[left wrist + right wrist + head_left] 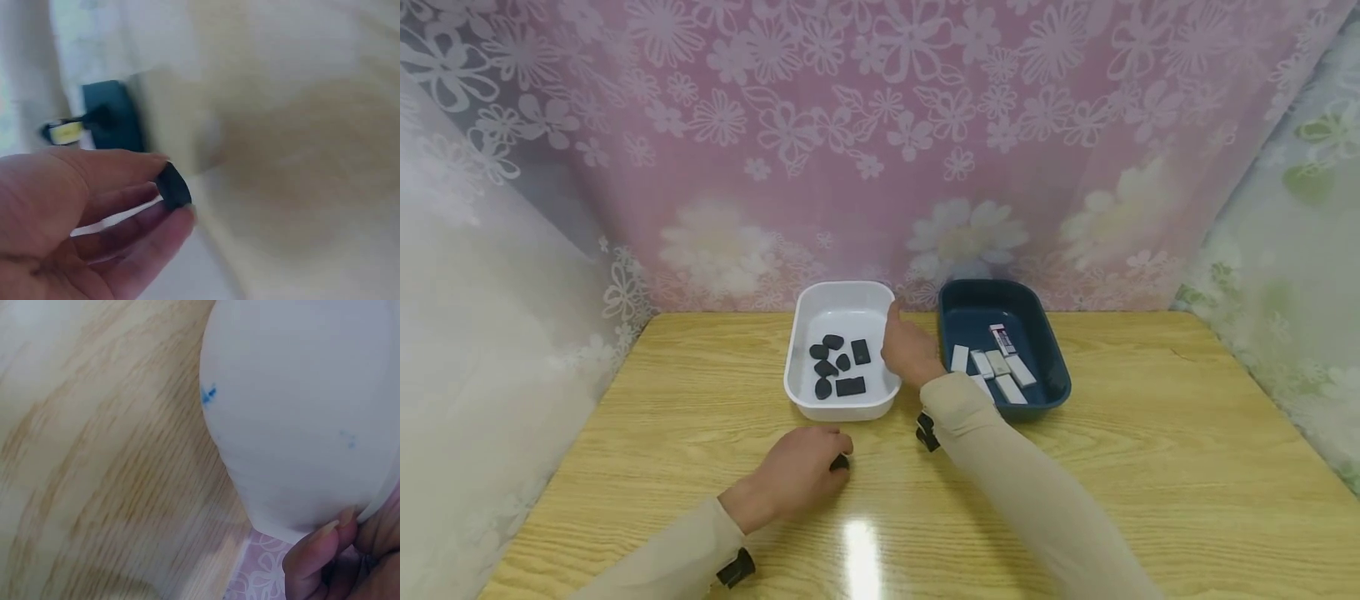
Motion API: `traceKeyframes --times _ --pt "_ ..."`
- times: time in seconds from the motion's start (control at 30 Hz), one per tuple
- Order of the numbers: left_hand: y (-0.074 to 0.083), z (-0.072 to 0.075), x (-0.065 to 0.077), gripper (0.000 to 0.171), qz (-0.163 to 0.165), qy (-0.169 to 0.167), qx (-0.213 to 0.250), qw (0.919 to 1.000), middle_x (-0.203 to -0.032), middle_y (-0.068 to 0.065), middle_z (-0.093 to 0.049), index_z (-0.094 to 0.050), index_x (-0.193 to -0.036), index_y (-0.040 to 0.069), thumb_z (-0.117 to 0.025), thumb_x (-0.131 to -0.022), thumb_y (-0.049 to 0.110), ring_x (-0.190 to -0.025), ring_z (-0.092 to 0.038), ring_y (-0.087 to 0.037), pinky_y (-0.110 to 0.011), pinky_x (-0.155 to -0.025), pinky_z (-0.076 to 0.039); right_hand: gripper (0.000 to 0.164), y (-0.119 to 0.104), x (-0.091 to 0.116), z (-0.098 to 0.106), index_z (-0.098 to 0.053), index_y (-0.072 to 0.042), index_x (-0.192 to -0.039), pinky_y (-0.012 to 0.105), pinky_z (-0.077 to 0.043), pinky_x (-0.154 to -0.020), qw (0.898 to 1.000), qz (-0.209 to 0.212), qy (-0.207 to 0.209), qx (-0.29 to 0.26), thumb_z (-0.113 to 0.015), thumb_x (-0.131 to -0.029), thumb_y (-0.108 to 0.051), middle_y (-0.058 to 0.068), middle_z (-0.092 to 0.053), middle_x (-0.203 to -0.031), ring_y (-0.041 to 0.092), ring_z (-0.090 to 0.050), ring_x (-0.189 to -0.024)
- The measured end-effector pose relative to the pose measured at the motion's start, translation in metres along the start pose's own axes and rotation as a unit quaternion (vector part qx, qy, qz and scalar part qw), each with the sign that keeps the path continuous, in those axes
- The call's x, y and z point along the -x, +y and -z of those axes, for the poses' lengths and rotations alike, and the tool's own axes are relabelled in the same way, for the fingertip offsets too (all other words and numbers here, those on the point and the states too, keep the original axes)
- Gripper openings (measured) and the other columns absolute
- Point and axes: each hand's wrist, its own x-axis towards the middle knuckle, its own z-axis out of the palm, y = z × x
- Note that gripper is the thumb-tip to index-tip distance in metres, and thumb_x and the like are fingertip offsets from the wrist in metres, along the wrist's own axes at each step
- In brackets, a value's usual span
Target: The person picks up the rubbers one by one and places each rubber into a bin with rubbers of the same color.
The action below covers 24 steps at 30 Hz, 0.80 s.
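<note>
My left hand (797,471) is over the wood table in front of the white tub (805,408). Between thumb and finger it pinches a small black stone (173,185), mostly covered by the fingers in the head view. My right hand (910,346) grips the right rim of the white tub, and its curled fingers (312,553) press the outer wall in the right wrist view. Inside the tub lie several black stones (826,368), a black rectangular block (851,387) and another black block (861,352).
Right of the white tub stands a dark blue tub (1052,367) holding several white blocks (1011,389) and an eraser in a printed sleeve (1002,339). A floral curtain (865,167) hangs behind the wood table (1150,467). Each wrist wears a black device (736,568).
</note>
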Motion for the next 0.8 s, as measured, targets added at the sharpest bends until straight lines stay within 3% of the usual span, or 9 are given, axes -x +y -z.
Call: traceKeyframes --times 0.1,0.23,0.4,0.53,0.63,0.8 --pt "0.007 0.026 -0.011 0.014 -0.017 -0.002 -0.005 0.9998 -0.070 0.006 -0.049 -0.061 -0.071 0.016 -0.071 -0.079 0.009 -0.062 -0.048 -0.010 -0.026 -0.055 -0.042 0.075 0.001 -0.001 -0.001 -0.014 0.000 -0.151 0.032 -0.045 -0.048 1.000 -0.004 0.004 0.003 -0.060 -0.093 -0.016 0.007 -0.056 -0.064 0.019 -0.056 -0.052" --pt "0.011 0.067 -0.035 0.007 -0.038 0.004 -0.020 0.9991 -0.075 0.002 -0.057 -0.068 -0.077 0.012 -0.074 -0.080 0.010 -0.066 -0.050 -0.012 -0.027 -0.060 -0.044 0.077 0.001 -0.003 -0.001 -0.014 0.000 -0.151 0.034 -0.047 -0.051 1.000 -0.007 0.006 0.008 -0.061 -0.092 -0.017 0.008 -0.058 -0.067 0.020 -0.057 -0.055" --pt "-0.012 0.101 -0.082 0.003 -0.031 -0.038 -0.026 0.9984 -0.076 0.001 -0.060 -0.070 -0.081 0.009 -0.072 -0.084 0.009 -0.064 -0.051 -0.012 -0.029 -0.061 -0.044 0.077 0.003 -0.005 -0.003 -0.015 0.000 -0.151 0.037 -0.049 -0.051 1.000 -0.004 0.000 0.022 -0.061 -0.092 -0.019 0.008 -0.058 -0.067 0.021 -0.057 -0.054" --pt "-0.040 0.113 -0.127 0.004 -0.001 -0.106 -0.055 0.9928 -0.074 -0.001 -0.061 -0.068 -0.079 0.006 -0.068 -0.082 0.004 -0.065 -0.052 -0.017 -0.032 -0.063 -0.045 0.079 0.004 -0.005 -0.004 -0.015 0.001 -0.150 0.035 -0.048 -0.049 0.999 0.002 0.001 0.032 -0.063 -0.092 -0.020 0.006 -0.057 -0.065 0.019 -0.057 -0.052" --pt "-0.060 0.116 -0.156 0.005 0.024 -0.138 -0.069 0.9877 -0.083 -0.006 -0.066 -0.070 -0.086 0.002 -0.067 -0.082 0.002 -0.073 -0.058 -0.021 -0.036 -0.069 -0.049 0.079 0.002 -0.003 -0.002 -0.015 0.001 -0.150 0.034 -0.049 -0.049 0.999 0.001 0.005 0.037 -0.063 -0.091 -0.021 0.007 -0.058 -0.066 0.018 -0.057 -0.053" --pt "-0.082 0.101 -0.187 0.015 0.044 -0.179 -0.070 0.9804 -0.096 -0.010 -0.067 -0.071 -0.098 0.000 -0.071 -0.083 0.003 -0.087 -0.063 -0.025 -0.037 -0.077 -0.051 0.079 -0.001 0.000 0.000 -0.016 0.001 -0.150 0.034 -0.049 -0.050 0.999 -0.004 0.000 0.049 -0.064 -0.092 -0.022 0.006 -0.058 -0.066 0.017 -0.056 -0.053"
